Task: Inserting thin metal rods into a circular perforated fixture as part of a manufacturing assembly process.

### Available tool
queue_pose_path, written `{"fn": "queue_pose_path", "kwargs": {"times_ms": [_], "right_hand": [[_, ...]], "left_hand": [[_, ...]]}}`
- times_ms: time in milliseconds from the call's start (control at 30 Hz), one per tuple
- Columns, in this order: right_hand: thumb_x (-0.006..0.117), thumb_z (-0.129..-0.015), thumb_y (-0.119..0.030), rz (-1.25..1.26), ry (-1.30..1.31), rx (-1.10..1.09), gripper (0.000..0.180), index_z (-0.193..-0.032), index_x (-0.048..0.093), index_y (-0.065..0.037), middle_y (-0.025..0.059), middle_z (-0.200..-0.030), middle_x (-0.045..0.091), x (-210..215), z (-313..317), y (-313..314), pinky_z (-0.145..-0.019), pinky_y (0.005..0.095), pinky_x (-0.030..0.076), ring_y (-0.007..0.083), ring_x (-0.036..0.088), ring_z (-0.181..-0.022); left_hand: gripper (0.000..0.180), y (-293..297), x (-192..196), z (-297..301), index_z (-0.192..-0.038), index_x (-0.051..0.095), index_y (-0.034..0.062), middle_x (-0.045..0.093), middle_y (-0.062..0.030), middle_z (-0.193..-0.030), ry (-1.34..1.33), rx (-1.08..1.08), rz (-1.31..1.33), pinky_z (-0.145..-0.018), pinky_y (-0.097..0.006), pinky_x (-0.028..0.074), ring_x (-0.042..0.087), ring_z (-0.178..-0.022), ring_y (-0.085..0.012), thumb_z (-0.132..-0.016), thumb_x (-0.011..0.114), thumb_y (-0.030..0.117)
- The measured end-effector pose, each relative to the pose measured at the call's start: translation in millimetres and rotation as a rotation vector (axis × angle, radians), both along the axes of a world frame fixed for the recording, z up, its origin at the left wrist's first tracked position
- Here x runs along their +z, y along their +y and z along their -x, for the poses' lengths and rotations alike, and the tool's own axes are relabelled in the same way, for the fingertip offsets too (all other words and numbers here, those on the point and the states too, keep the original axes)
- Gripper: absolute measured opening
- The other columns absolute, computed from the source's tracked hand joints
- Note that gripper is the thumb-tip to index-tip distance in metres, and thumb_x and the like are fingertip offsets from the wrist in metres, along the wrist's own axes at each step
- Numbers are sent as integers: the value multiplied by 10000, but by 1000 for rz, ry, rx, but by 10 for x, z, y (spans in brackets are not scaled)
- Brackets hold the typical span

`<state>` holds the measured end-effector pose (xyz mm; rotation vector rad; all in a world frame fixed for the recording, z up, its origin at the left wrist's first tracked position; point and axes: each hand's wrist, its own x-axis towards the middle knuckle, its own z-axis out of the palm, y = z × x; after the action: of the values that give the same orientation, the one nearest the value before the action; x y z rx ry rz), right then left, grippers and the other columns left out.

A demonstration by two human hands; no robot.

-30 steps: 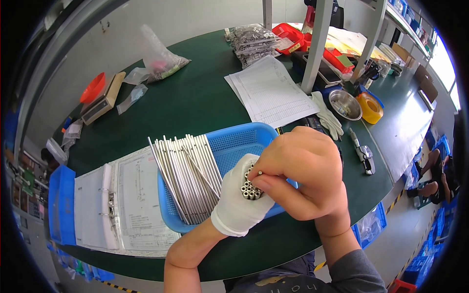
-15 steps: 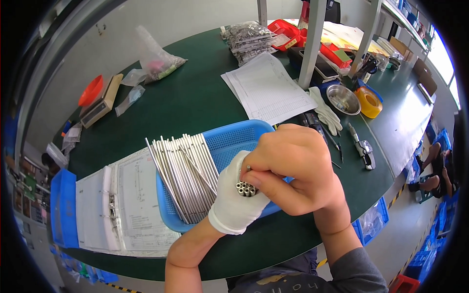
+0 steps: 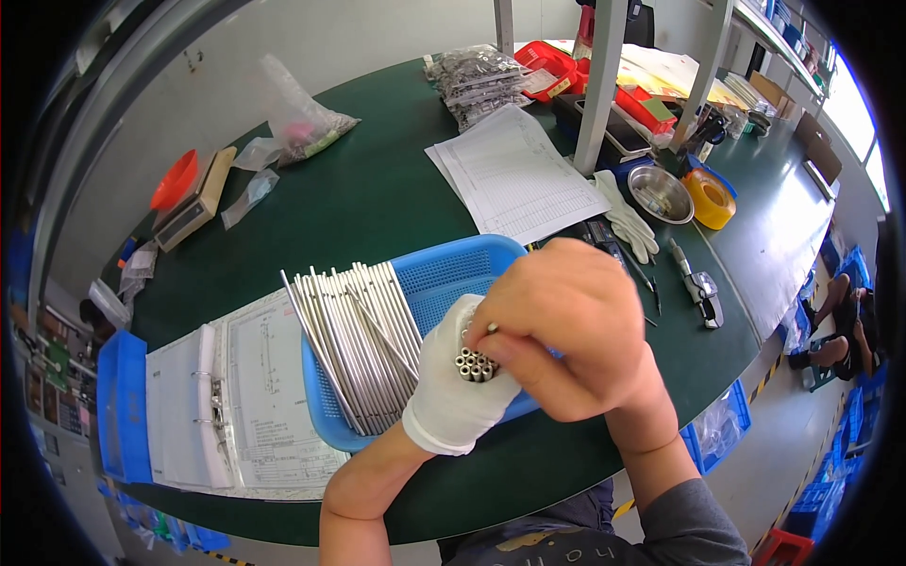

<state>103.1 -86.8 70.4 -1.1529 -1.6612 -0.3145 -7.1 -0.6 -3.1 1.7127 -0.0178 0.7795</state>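
Now the gloved left hand (image 3: pixel 453 391) is closed around a bundle of thin metal tubes (image 3: pixel 477 363) above the blue basket (image 3: pixel 444 278), while the bare right hand (image 3: pixel 576 340) pinches one tube end, so the next move probably needs a careful, straight push.

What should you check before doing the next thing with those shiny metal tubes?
1. Left hand, in a white glove, grips the bundle of tubes: ok.
2. Right hand has fingertips at the tube ends: ok.
3. Tube ends sit level with each other: cannot tell.
4. Blue basket lies under the hands to catch a drop: ok.
5. Loose tubes lie inside the basket: not ok, their ends stick out past the rim.
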Motion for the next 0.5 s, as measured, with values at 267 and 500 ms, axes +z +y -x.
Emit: {"fn": "queue_pose_path", "kwargs": {"times_ms": [267, 500], "right_hand": [[619, -659, -72, 50, 44, 14, 60, -719, 621, -70, 17, -684, 628, 28, -16, -36, -531, 291, 380, 177, 558, -561], [617, -637, -70, 39, 15, 4, 86, -722, 626, -78, 11, -674, 621, -2, -23, -25, -504, 297, 361, 174, 534, -530]], "left_hand": [[256, -27, 29, 37, -991, 543, 33, 605, -48, -841, 59, 12, 142, -685, -254, 473, 565, -734, -109, -790, 701, 51], [256, -26, 31, 35, -989, 542, 34, 610, -52, -854, 53, 12, 131, -694, -257, 476, 575, -744, -117, -788, 699, 49]]}}
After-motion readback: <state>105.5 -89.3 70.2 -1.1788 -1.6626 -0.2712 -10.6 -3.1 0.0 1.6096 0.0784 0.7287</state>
